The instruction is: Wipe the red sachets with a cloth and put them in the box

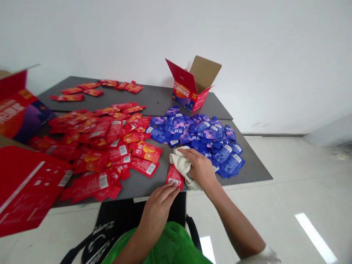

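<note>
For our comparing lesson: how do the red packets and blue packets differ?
The red packets bear orange artwork; the blue packets bear pinkish purple. The red packets spread widely, with one red packet touched by the left hand; the blue packets form one heap. Both rest on the grey table, some showing white barcode labels.

Reaching out from the near side with two bare forearms (236, 220); holding the left hand (157, 208) palm down, with fingers (165, 191) close together; gripping with the right hand (200, 167), farther off and to the right, with bent fingers.
</note>
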Demonstrator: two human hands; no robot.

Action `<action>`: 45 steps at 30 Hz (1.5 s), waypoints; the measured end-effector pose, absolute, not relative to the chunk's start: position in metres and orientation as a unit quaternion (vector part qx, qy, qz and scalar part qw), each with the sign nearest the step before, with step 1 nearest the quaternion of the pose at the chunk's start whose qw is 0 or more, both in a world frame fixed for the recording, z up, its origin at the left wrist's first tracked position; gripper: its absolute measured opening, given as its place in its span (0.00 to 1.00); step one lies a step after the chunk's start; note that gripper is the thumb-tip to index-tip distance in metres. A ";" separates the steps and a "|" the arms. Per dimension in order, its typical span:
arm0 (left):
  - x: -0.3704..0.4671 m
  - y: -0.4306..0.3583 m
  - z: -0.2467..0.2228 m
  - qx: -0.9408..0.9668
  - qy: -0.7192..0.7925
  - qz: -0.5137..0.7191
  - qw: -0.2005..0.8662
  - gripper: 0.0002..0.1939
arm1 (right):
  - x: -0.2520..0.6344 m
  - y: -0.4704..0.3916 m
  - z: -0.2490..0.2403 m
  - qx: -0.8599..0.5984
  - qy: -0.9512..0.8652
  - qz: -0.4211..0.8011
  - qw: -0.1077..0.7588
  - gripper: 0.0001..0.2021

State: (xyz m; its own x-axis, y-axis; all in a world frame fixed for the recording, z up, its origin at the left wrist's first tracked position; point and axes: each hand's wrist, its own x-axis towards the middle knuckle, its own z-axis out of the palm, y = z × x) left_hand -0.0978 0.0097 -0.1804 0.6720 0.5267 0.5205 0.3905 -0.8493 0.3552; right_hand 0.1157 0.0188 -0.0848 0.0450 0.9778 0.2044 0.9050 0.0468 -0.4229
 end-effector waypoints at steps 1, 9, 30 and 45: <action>-0.098 0.009 -0.182 0.906 0.251 0.322 0.110 0.23 | 0.109 0.010 -0.083 -0.674 -0.694 0.089 0.237 0.28; -0.100 0.009 -0.177 0.900 0.250 0.327 0.142 0.21 | 0.102 0.009 -0.102 -0.667 -0.708 0.156 0.172 0.26; -0.102 0.014 -0.178 0.904 0.248 0.309 0.163 0.26 | 0.113 0.018 -0.081 -0.702 -0.675 0.095 0.203 0.28; -0.103 0.014 -0.182 0.905 0.254 0.291 0.179 0.27 | 0.114 0.021 -0.080 -0.717 -0.660 0.094 0.203 0.29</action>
